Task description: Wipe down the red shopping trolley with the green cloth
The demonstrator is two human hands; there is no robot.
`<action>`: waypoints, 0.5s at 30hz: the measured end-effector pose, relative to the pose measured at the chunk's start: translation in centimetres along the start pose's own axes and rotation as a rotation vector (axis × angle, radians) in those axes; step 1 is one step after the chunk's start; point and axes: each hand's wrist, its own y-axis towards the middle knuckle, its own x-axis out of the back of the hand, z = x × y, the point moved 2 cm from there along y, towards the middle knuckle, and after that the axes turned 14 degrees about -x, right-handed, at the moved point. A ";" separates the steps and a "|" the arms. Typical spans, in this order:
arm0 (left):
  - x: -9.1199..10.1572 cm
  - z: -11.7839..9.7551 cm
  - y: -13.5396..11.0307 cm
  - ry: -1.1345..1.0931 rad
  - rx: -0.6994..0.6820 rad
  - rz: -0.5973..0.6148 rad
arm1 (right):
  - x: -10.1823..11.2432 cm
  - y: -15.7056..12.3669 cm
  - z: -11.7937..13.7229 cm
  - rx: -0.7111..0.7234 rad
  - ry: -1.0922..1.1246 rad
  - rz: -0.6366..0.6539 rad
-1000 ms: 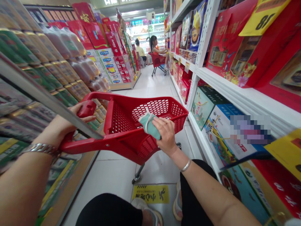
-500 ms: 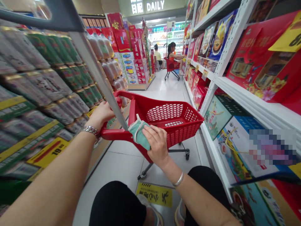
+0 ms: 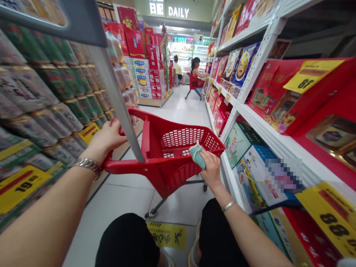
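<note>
A red plastic shopping trolley (image 3: 178,148) stands in the aisle right in front of me. My left hand (image 3: 107,139) is closed round its handle at the near left. My right hand (image 3: 210,167) presses a folded teal cloth (image 3: 197,155) against the trolley's right rim, fingers curled over it. Nothing shows inside the basket. A grey shelf post (image 3: 116,100) crosses in front of the handle.
Stacked cans and bottles (image 3: 55,104) fill the shelves at left. White shelves (image 3: 278,141) with red gift boxes and yellow price tags line the right. A yellow floor sticker (image 3: 167,234) lies by my feet. Far down the aisle, two people are beside another red trolley (image 3: 196,82).
My right hand has slid the cloth from the near rim by the handle forward along the trolley's right rim. The view has shifted; my left hand stays on the handle.
</note>
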 end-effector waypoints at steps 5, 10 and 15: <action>-0.2 -0.5 -0.4 -0.029 0.115 0.051 | 0.5 1.3 -3.4 -0.027 -0.091 0.037; 0.3 -1.5 -1.1 -0.021 0.142 0.086 | 1.1 2.7 -5.5 -0.082 -0.179 0.075; 0.9 -2.1 -2.3 0.004 0.165 0.108 | 1.8 3.5 -5.7 -0.187 -0.218 0.158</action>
